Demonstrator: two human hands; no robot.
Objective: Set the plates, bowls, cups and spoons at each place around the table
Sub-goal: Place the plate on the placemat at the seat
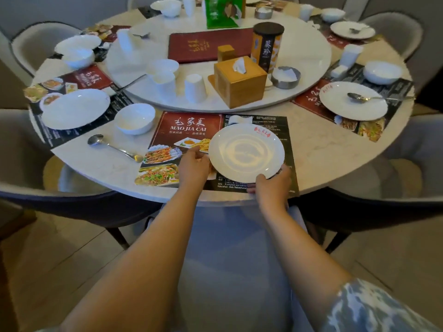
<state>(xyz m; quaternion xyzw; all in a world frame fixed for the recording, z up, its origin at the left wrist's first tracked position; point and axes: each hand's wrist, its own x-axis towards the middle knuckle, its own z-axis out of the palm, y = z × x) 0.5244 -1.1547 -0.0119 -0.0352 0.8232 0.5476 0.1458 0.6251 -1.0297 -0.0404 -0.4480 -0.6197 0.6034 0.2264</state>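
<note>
A white plate with a red logo sits over the right half of the nearest menu placemat. My left hand grips its left rim and my right hand grips its near right rim. A white bowl stands just left of the placemat, with a metal spoon lying on the table in front of it. Two upturned white cups stand on the turntable beyond, next to a stacked cup and bowl. The place at the right has a plate with a spoon on it.
The turntable carries a wooden tissue box, a red menu book, a tall canister and a metal dish. Other places around the table hold plates, bowls and cups. Grey chairs ring the table.
</note>
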